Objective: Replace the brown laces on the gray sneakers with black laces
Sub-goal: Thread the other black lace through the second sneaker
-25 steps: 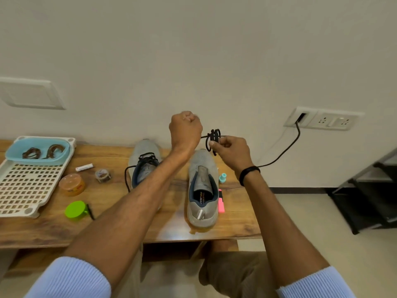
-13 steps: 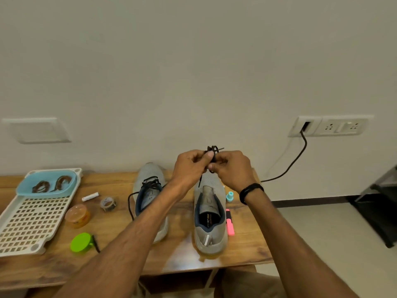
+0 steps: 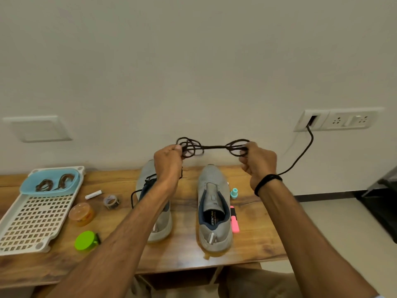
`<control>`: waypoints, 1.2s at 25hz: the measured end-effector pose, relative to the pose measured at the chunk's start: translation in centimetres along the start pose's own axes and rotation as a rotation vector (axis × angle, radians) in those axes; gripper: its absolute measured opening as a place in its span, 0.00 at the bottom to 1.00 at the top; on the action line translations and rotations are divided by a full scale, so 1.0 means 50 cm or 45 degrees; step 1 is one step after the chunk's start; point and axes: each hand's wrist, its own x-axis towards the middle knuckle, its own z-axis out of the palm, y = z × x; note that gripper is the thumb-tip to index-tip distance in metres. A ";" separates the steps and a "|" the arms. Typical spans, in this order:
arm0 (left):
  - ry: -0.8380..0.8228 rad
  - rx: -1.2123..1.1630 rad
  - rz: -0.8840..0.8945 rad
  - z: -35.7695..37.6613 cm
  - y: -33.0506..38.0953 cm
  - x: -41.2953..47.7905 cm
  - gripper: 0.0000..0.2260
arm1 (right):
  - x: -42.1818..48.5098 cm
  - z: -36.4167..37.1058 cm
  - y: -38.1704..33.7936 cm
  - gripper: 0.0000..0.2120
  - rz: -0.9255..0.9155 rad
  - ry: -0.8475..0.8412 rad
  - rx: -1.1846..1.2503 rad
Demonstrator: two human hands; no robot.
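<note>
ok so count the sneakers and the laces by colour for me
sneakers: 2
black laces: 2
brown laces: 2
total: 6

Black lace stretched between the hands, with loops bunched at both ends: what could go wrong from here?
1. The black lace is coiled in loops at the left hand and the right hand; pulling them apart may tighten the tangle into a knot.
2. The loops stick out loose from both hands, so some might slip free and drop onto the unlaced sneaker on the table.
3. A falling lace could perhaps tip the small teal object beside that sneaker.
</note>
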 end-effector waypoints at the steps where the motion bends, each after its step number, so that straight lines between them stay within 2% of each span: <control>1: 0.104 -0.047 -0.058 -0.005 -0.002 0.012 0.13 | 0.007 -0.011 -0.006 0.09 0.058 0.060 0.058; 3: 0.221 -0.152 -0.197 -0.011 -0.007 0.032 0.15 | 0.017 -0.021 -0.008 0.08 0.103 0.091 0.067; 5: 0.286 -0.240 -0.283 -0.011 -0.007 0.039 0.14 | 0.016 -0.018 -0.004 0.11 0.003 0.090 0.017; 8: 0.441 -0.501 -0.261 -0.017 0.015 0.029 0.12 | 0.017 -0.024 0.001 0.21 -0.300 0.262 -0.210; 11: 0.436 -0.670 -0.228 -0.033 0.037 0.024 0.13 | 0.034 -0.038 0.004 0.27 -0.295 0.296 -0.262; 13: 0.247 -0.621 -0.265 -0.034 0.042 0.020 0.11 | 0.046 -0.040 0.008 0.25 -0.255 0.074 -0.394; 15: -0.027 -0.458 -0.310 -0.024 0.040 0.009 0.08 | 0.037 -0.034 0.012 0.17 -0.249 -0.185 -0.608; 17: -0.293 -0.213 -0.293 -0.011 0.035 -0.004 0.08 | 0.028 -0.022 0.019 0.16 -0.363 -0.197 -0.994; 18: -0.412 -0.116 -0.264 -0.007 0.034 -0.010 0.08 | 0.021 -0.018 0.019 0.19 -0.459 -0.126 -1.167; 19: -0.523 -0.042 -0.238 -0.004 0.034 -0.016 0.09 | 0.012 -0.015 0.016 0.23 -0.576 -0.138 -1.207; 20: -0.625 0.015 -0.222 -0.002 0.036 -0.021 0.10 | 0.006 -0.013 0.012 0.26 -0.671 -0.290 -1.107; 22: -0.794 0.087 -0.219 0.002 0.040 -0.031 0.11 | -0.008 -0.008 0.006 0.26 -0.593 -0.803 -0.690; 23: -0.846 0.108 -0.220 0.003 0.039 -0.036 0.11 | -0.015 -0.007 0.007 0.22 -0.522 -0.993 -0.586; 24: -0.863 0.136 -0.215 0.003 0.038 -0.037 0.11 | -0.018 -0.005 0.012 0.17 -0.526 -1.050 -0.612; 25: -0.843 0.186 -0.198 0.002 0.036 -0.036 0.12 | -0.018 -0.001 0.016 0.12 -0.612 -0.924 -0.723; 26: -0.792 0.265 -0.169 -0.001 0.032 -0.031 0.14 | -0.011 0.000 0.020 0.09 -0.681 -0.684 -0.817; 28: -0.659 0.449 -0.103 -0.011 0.019 -0.015 0.15 | 0.004 -0.012 0.013 0.10 -0.656 -0.099 -0.854; 29: -0.607 0.507 -0.075 -0.017 0.014 -0.008 0.16 | 0.015 -0.023 0.012 0.11 -0.594 0.094 -0.838; 30: -0.587 0.528 -0.058 -0.020 0.010 -0.002 0.16 | 0.023 -0.033 0.010 0.13 -0.585 0.170 -0.889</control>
